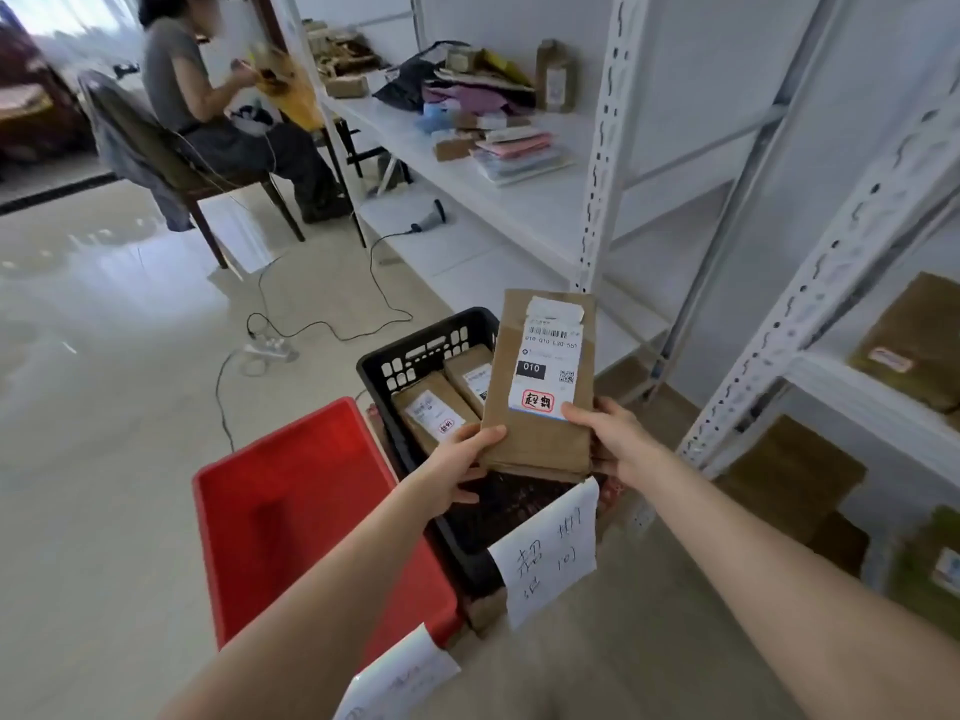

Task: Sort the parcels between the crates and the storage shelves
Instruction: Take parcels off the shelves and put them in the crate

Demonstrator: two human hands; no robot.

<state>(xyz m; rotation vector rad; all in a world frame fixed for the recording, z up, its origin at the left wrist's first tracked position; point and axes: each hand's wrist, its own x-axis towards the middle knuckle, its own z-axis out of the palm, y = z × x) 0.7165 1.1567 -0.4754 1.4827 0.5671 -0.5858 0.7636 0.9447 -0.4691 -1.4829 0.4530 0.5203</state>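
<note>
Head view: left hand (pixel 457 475) is gripping the lower left edge of the brown parcel (pixel 537 439), thumb lying across its front, fingers curling underneath; right hand (pixel 618 439) is gripping the lower right edge, thumb pressing on the corner of the white label, the other fingers hidden behind. The parcel is being held nearly upright between both hands, label facing the camera. Directly below the fingers the black crate (pixel 415 356) is holding two labelled parcels (pixel 434 413) side by side at its far end; the red crate (pixel 291 511) is sitting just beside it, under the left forearm.
</note>
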